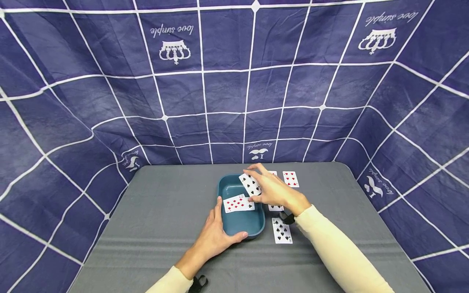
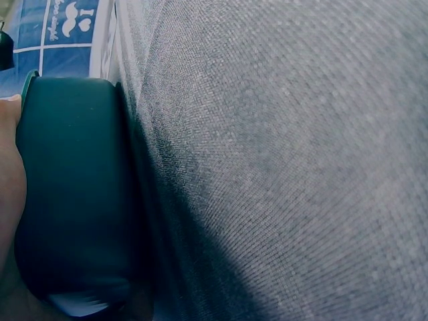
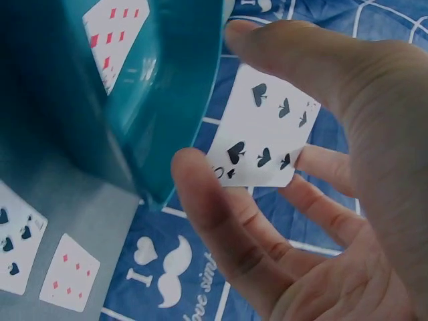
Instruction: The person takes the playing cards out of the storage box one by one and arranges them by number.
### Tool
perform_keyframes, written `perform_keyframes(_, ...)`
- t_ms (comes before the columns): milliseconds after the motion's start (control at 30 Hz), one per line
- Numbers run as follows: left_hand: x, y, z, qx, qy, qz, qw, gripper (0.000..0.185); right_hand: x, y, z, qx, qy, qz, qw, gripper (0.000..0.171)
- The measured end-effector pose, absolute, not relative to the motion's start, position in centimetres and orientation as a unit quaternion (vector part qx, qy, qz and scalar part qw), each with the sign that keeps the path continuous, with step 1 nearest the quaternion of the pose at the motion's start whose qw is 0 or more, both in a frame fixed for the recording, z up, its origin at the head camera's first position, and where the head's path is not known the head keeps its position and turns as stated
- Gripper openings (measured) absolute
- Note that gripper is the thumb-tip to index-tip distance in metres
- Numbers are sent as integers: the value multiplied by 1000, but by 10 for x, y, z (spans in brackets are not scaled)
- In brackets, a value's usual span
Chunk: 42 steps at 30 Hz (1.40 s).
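Two hands: right hand (image 1: 269, 189) fingers pinch spade card (image 1: 250, 184) above tray (image 1: 256, 228); left hand (image 1: 216, 234) grips tray's near rim; backdrop reads "love simple" (image 1: 172, 30).

I count one teal tray (image 1: 224, 191) and two hands on it or over it: left hand (image 1: 214, 236), right hand (image 1: 271, 189). Six cards in my view: one red card in the tray (image 1: 238, 202), one spade card (image 1: 250, 184) in the right hand, four on the table (image 1: 165, 211).
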State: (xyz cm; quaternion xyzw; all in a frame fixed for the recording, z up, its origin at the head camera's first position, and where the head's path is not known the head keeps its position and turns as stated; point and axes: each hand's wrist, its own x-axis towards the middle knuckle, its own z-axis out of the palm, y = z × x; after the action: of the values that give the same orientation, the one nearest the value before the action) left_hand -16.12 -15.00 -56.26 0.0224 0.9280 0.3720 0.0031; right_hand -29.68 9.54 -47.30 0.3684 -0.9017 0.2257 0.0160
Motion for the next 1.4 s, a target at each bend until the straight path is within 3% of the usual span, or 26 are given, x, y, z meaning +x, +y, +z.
perform_keyframes(233, -161, -150, -563, 24, 927, 373, 2, 155, -300, 110, -475, 363, -901, 232, 47, 95)
perform_keyframes(467, -160, -149, -562, 20, 928, 372, 2, 155, -308, 131, -484, 338, -905, 249, 67, 73)
perform_keyframes(733, -159, -149, -561, 18, 928, 372, 1, 156, -314, 154, -495, 283, -928, 227, 80, 61)
perform_keyframes(1400, -160, -150, -562, 20, 926, 376, -1, 156, -325, 201, -527, 210, -945, 237, 84, 68)
